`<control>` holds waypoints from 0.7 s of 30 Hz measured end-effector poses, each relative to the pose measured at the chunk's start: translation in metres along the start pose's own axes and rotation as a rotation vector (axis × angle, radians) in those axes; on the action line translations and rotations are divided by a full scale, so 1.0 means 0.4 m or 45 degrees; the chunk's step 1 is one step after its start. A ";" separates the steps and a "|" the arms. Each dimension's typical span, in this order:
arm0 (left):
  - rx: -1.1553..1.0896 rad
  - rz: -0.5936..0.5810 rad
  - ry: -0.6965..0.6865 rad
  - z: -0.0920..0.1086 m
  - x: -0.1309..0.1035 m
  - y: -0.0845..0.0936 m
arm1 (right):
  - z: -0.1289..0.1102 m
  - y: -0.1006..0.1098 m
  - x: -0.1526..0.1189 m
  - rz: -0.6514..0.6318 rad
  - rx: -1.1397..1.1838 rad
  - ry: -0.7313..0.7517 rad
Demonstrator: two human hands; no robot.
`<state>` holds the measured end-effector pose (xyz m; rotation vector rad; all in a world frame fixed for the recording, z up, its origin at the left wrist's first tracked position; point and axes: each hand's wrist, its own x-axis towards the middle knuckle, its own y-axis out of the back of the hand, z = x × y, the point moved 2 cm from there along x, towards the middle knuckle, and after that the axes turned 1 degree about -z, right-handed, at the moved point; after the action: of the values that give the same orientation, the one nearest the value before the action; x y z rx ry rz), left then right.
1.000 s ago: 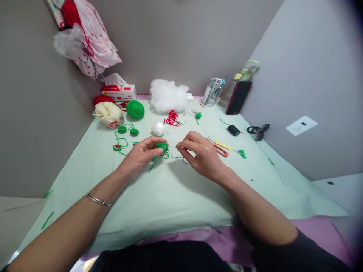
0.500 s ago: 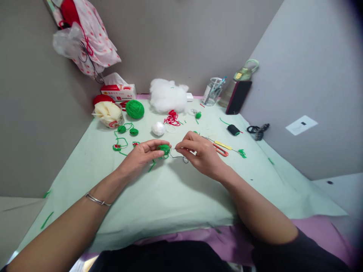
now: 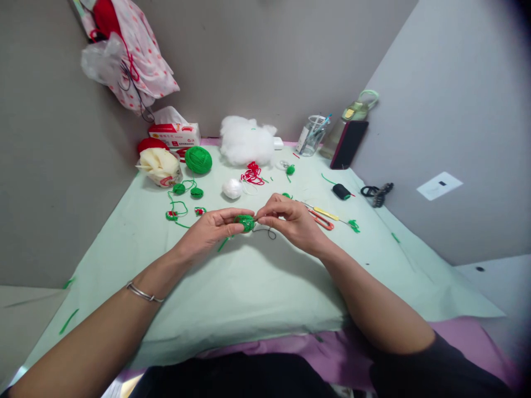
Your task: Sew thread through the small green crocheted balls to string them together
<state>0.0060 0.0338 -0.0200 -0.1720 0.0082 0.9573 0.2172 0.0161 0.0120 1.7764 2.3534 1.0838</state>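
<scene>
- The widest thing before me is the table, under a pale green, lightly creased cloth (image 3: 265, 301).
- Towards its back sits a puffy heap of white fibre stuffing (image 3: 244, 142).
- Over the middle of the cloth, the person's left hand (image 3: 218, 225) is curled, thumb below and fingers above, gripping the work.
- Facing it, the right hand (image 3: 292, 221) is closed in a pinch, fingertips right by the work's edge; I can't make out what thin thing they may hold.
- A round ball of bright green yarn (image 3: 198, 160) lies farther back on the left, with a smaller white yarn ball (image 3: 232, 189) nearer the hands.
- Between the two hands is the small, rounded green crocheted piece (image 3: 247, 223). I'd expect it to be very light, soft and squashable, with enough texture not to slip; it shouldn't break, though its stitches could stretch or snag. The rounded body looks the best hold, pinched gently, leaving the edge free.
- Finest of all, a thin dark thread (image 3: 271, 235) loops just below the right fingertips.
</scene>
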 end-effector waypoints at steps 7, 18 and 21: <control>0.078 0.089 -0.064 -0.002 0.002 0.000 | -0.013 -0.034 -0.011 0.131 -0.140 0.081; 0.228 0.189 -0.144 -0.014 0.002 -0.014 | -0.048 -0.082 -0.028 -0.012 -1.153 0.511; 0.221 0.187 -0.147 -0.017 0.004 -0.014 | -0.052 -0.080 -0.023 -0.072 -1.156 0.541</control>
<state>0.0120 0.0309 -0.0261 0.0445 -0.0025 1.1068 0.1854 -0.0062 0.0078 1.1957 1.5405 2.1944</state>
